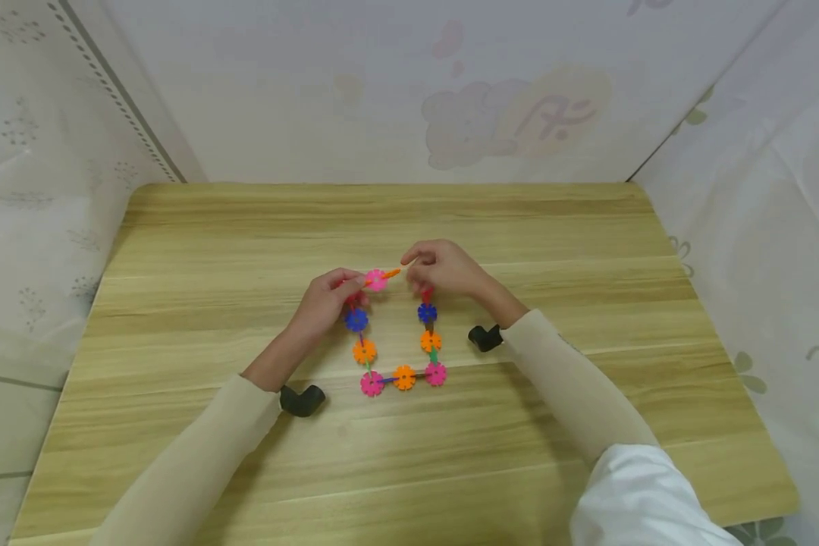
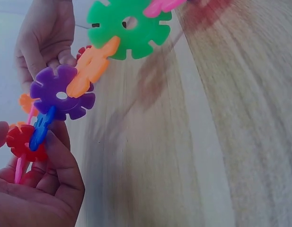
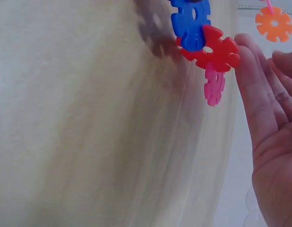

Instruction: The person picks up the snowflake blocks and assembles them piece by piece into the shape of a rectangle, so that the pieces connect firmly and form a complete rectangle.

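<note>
A string of slotted, flower-shaped plastic discs in several colours forms a squared loop, with a pink disc (image 1: pixel 436 374) at its near right corner. My left hand (image 1: pixel 327 302) pinches the string at its far left, around a red disc (image 2: pixel 23 141) beside a blue one (image 2: pixel 41 130). From there a pink disc (image 1: pixel 376 280) and an edge-on orange disc (image 1: pixel 393 273) point toward my right hand (image 1: pixel 448 267). The right fingers are extended beside another red disc (image 3: pixel 216 51), a fingertip at its rim and the thumb apart. A pink disc (image 3: pixel 214 87) hangs from that red one.
The loop is over a wood-grain table (image 1: pixel 553 425). Black curved pieces (image 1: pixel 302 400) stick out at both wrists. Patterned pale cloth (image 1: pixel 314 91) hangs behind the table and at both sides.
</note>
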{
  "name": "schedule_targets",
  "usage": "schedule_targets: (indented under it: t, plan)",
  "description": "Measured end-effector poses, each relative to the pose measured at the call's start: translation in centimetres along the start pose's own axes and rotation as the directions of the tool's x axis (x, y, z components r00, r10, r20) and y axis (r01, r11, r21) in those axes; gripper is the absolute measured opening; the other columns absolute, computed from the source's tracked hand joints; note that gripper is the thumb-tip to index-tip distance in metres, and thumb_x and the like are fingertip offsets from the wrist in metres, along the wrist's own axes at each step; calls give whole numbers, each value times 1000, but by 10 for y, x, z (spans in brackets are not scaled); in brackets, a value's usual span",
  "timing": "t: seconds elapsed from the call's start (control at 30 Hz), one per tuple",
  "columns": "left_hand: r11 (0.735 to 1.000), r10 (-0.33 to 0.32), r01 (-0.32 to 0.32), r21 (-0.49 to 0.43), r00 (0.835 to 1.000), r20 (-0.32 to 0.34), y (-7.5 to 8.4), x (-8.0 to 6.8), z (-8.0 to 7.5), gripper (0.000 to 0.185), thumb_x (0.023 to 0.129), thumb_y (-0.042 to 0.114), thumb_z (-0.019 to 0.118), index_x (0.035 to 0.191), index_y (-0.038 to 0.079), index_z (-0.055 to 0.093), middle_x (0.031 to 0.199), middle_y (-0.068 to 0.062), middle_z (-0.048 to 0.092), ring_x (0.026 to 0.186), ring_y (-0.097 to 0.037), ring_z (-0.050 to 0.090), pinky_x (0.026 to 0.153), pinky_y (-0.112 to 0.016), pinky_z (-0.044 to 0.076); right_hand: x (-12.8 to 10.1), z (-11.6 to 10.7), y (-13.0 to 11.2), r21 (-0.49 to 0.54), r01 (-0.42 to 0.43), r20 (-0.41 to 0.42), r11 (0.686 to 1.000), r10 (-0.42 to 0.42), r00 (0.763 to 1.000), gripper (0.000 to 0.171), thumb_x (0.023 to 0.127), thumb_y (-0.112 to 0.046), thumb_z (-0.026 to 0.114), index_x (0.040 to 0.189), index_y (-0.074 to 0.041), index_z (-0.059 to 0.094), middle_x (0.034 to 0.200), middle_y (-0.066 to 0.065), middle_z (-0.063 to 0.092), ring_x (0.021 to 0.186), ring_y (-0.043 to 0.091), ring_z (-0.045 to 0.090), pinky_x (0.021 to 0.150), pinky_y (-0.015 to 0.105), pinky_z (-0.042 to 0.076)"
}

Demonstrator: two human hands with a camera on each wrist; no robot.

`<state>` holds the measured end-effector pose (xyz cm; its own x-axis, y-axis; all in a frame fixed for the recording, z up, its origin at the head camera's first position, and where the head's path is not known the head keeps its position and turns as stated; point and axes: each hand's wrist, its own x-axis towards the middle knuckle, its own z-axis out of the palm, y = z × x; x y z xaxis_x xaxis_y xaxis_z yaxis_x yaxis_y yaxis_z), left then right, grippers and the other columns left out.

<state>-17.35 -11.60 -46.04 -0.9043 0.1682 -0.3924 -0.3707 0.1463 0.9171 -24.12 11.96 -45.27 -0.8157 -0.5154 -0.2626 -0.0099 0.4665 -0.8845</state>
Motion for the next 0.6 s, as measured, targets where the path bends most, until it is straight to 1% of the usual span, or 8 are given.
schedule_targets:
  t: [0.1, 0.2, 0.27, 0.37, 0.43, 0.5, 0.6]
  plan:
    - [1000, 0, 0, 8, 1000, -2, 0, 0, -2, 33, 100, 31, 55, 118, 4, 61, 85, -5, 65, 80, -17, 59, 65, -23, 45, -3, -1, 2, -19, -13, -66, 1000, 11, 998, 23, 99, -13, 55, 115, -1, 64, 92, 16, 70, 76, 26, 69, 69, 35, 58]
    - [1000, -1, 1, 11, 1000, -12, 0, 0, -2, 32, 99, 32, 55, 117, 7, 62, 84, -3, 65, 81, -16, 59, 64, -24, 43, -7, -4, 6, -18, -35, -141, 999, 32, 990, 25, 99, -17, 55, 116, -1, 65, 93, 12, 70, 76, 23, 68, 70, 34, 58]
    - [1000, 1, -1, 15, 1000, -15, -1, 0, -2, 32, 99, 32, 56, 118, 7, 62, 84, -4, 66, 82, -16, 60, 64, -25, 43, -9, -6, 8, -4, -48, -177, 999, 46, 983, 24, 99, -16, 55, 115, -1, 65, 92, 13, 69, 76, 24, 68, 70, 35, 58]
    - [1000, 3, -2, 24, 1000, -22, -2, 0, -2, 31, 99, 33, 56, 117, 9, 62, 86, -6, 66, 84, -17, 61, 65, -25, 44, -13, -8, 11, -33, -72, -221, 997, 63, 973, 23, 98, -17, 56, 112, -2, 66, 86, 12, 68, 72, 24, 65, 67, 33, 57]
    - [1000, 7, -7, 26, 1000, -25, -2, 0, -2, 31, 99, 33, 55, 117, 8, 62, 87, -7, 66, 85, -18, 61, 67, -26, 46, -15, -10, 13, -78, -92, -230, 993, 72, 970, 23, 98, -19, 56, 110, -3, 67, 80, 12, 68, 66, 24, 63, 62, 32, 55]
    - [1000, 10, -9, 26, 1000, -30, -3, 0, -2, 32, 99, 33, 55, 117, 8, 62, 87, -7, 67, 85, -19, 62, 68, -26, 46, -17, -11, 15, -108, -120, -222, 987, 94, 971, 23, 98, -22, 57, 108, -5, 68, 74, 11, 67, 62, 23, 61, 58, 32, 53]
    - [1000, 12, -12, 23, 999, -32, -5, 1, -3, 33, 99, 33, 55, 118, 7, 62, 87, -7, 67, 86, -20, 62, 69, -26, 47, -20, -12, 18, -102, -168, -172, 981, 149, 974, 23, 99, -24, 56, 108, -6, 68, 70, 11, 65, 56, 21, 59, 54, 31, 52]
